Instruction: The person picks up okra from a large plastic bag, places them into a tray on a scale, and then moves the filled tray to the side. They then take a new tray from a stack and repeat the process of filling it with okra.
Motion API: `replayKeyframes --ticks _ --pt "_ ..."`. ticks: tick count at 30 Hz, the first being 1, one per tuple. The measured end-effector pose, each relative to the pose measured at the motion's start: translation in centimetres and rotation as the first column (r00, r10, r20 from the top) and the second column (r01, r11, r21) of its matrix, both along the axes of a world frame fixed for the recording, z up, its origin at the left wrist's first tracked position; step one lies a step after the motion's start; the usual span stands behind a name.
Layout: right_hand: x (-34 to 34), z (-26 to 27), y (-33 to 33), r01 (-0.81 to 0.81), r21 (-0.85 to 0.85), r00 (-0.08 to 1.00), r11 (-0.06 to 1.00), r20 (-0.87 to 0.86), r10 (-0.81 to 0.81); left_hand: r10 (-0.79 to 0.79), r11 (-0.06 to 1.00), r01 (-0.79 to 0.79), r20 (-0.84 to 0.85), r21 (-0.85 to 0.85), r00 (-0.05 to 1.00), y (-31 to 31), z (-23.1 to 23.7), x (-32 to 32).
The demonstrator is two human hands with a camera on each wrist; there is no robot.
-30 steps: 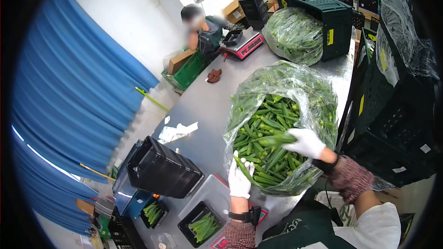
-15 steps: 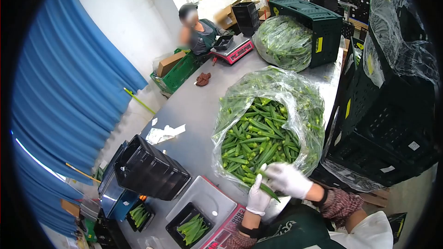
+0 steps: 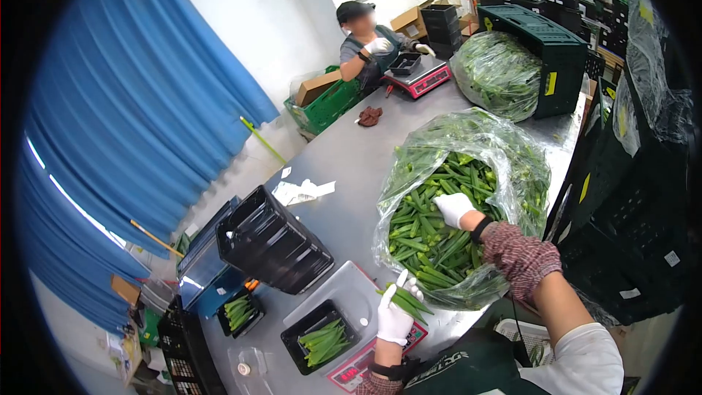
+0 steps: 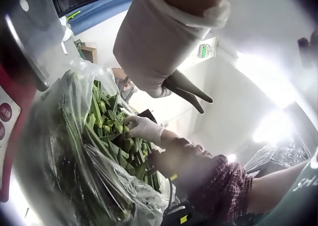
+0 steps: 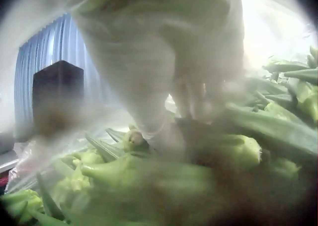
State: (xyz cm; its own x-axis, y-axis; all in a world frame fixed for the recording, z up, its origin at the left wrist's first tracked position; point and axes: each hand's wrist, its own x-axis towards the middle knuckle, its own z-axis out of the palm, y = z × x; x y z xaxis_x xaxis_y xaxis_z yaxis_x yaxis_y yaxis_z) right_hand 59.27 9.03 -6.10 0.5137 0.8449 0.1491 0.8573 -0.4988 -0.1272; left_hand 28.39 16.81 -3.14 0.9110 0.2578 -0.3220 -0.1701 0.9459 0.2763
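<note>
In the head view my gloved left hand holds a few green okra pods beside the weighing scale; in the left wrist view tips of okra pods stick out past the glove. My gloved right hand is inside a big clear plastic bag heaped with loose okra. Its fingers point down among the pods, with thumb and fingers apart in the blurred right wrist view. On the scale sits a black tray of okra.
Stacked black trays and a smaller tray of okra stand at left. Behind the bag, a dark green crate lies tipped with another bag of okra. Across the table a person is at a second scale.
My right hand came from the bag to my left hand, then went back into the bag. The left hand now holds several pods, and the head view has shifted. The person opposite raised a hand.
</note>
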Motion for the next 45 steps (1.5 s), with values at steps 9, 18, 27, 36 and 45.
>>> replayKeyframes --ticks 9,18,27,36,45 --pt "-13.8 12.4 -6.6 -0.015 0.850 0.978 0.527 -0.098 0.186 -0.086 0.996 0.087 0.176 -0.001 0.981 -1.7 3.6 2.0" --pt "-18.6 12.5 -8.9 -0.021 0.741 0.917 0.672 -0.254 0.309 -0.079 0.996 0.083 0.106 -0.039 0.991 -0.8 0.9 0.5" --pt "-23.1 10.3 -6.0 -0.421 0.457 0.836 0.783 -0.140 0.531 0.116 0.989 -0.120 0.057 0.091 0.992 -0.2 1.3 -1.2" --pt "-27.7 7.3 1.1 -0.297 0.527 0.681 0.796 -0.467 0.563 0.569 0.759 -0.472 -0.104 0.448 0.816 -0.3 2.0 -5.2" --pt "-32.5 12.9 10.1 -0.559 0.409 0.611 0.721 -0.385 0.692 0.772 0.349 -0.492 0.053 0.797 0.634 4.9 6.2 -18.4"
